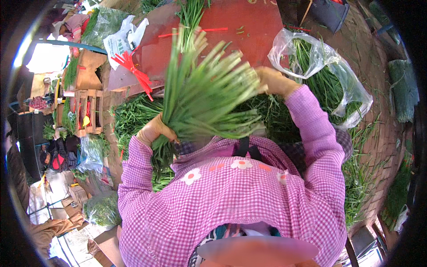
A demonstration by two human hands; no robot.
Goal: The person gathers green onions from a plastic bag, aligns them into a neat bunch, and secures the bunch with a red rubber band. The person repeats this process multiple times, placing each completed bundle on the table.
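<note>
My left hand (158, 130) grips a large bunch of long green leafy stalks (200, 96) near its leaf end. The pale cut ends fan out up and to the right, blurred by motion. My right hand (275, 81) is at the right edge of the fan, by the pale ends; whether it holds any stalks cannot be told. Beyond the bunch, a smaller bundle of green stalks (191, 16) lies on a red board (247, 20), with a red tie strip (213, 29) beside it. A bundle of red tie strips (135, 71) lies at the board's left.
A white plastic bag (125, 38) lies at the board's upper left. To the right, a clear plastic bag (353, 96) lies over more green stalks (320, 80). Piled greens (133, 116) lie left below the board. A wooden crate (88, 113) stands further left. Another person (74, 26) is at upper left.
</note>
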